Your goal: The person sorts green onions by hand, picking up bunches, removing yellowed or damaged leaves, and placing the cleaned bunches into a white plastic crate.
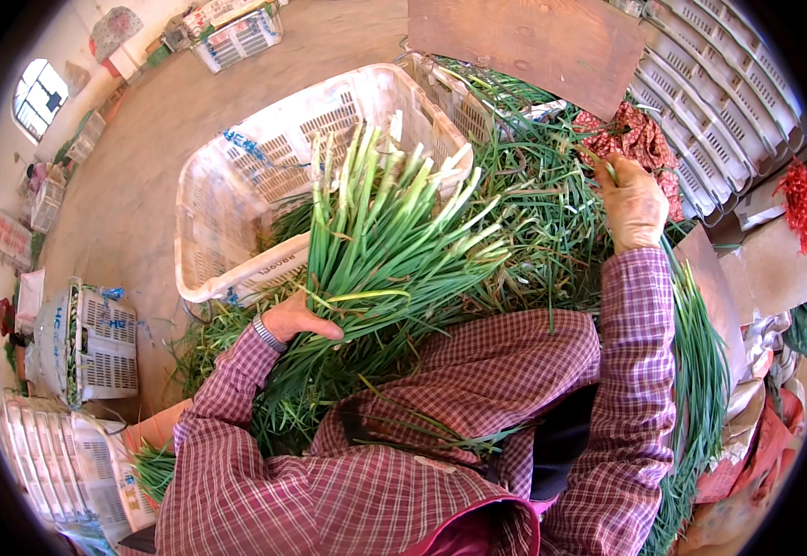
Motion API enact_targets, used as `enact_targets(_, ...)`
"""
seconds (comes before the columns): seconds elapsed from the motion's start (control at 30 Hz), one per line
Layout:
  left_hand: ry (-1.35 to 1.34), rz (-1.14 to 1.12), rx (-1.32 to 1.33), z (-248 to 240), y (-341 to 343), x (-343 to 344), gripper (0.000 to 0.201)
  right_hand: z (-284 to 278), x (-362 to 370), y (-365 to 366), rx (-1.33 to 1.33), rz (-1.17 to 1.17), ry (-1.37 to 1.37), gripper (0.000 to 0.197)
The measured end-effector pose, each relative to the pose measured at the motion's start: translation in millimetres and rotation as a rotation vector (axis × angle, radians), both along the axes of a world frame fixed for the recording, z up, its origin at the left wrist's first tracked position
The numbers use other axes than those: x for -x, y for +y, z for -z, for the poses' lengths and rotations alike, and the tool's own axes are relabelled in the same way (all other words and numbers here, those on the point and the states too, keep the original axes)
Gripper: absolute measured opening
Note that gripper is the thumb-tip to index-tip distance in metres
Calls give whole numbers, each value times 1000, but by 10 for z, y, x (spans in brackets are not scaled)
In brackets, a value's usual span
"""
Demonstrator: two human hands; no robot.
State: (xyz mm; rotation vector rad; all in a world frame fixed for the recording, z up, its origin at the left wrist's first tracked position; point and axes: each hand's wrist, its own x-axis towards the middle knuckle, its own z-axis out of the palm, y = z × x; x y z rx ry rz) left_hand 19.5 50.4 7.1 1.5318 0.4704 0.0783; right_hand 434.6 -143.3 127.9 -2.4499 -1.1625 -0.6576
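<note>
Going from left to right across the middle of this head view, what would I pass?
Stack of white crates on the floor → left hand → bunch of green onions it holds → loose pile of greens → right hand → red mesh bundle.

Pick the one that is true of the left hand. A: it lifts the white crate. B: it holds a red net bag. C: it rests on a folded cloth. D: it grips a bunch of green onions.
D: the left hand is wrapped around the bunch of green onions, in front of the white crate.
</note>
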Motion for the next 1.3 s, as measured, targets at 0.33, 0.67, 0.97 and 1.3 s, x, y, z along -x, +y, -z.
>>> enact_targets(0.33, 31, -33, 36, 19, 6, 52, 86, 1, 923, 311, -293, -634, 421, 24)
enact_targets(0.67, 33, 28, 23, -6, 14, 22, 78, -92, 1110, 455, -46, -553, -113, 12)
enact_targets(0.97, 11, -32, 102, 55, 3, 49, 81, -97, 1052, 383, -113, -554, -5, 27)
enact_targets(1.3, 83, -8, 160, 12, 10, -15, 91, 68, 716, 385, -45, -415, -252, 15)
